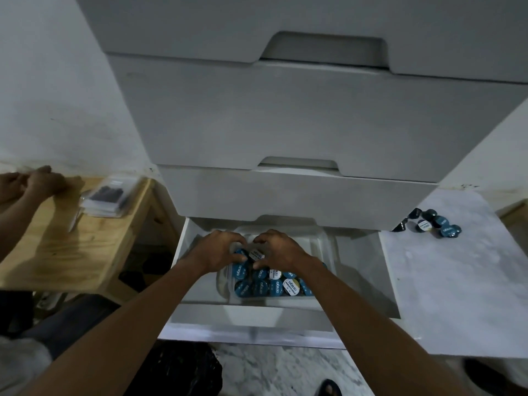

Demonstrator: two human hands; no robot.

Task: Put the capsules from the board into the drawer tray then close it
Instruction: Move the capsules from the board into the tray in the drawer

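Reaching into open drawer (363, 281) at 6 o'clock. Board (457, 281) at 3 o'clock holds loose capsules (428, 225). Tray (328, 247) in drawer looks nearly full. Left hand (220, 250) fingers curl over packed capsules (274, 287), grip unclear. Right hand (281, 248) fingers pinch white-lidded capsule (255, 254). Best to seat it flat and level so the drawer shuts.

Left hand (220, 251) and right hand (281, 250) cover part of capsules (267, 285) in tray (328, 248); grip unclear. Packet (107, 195) contents blurred. Second person's hands (37, 181) cut by left edge.
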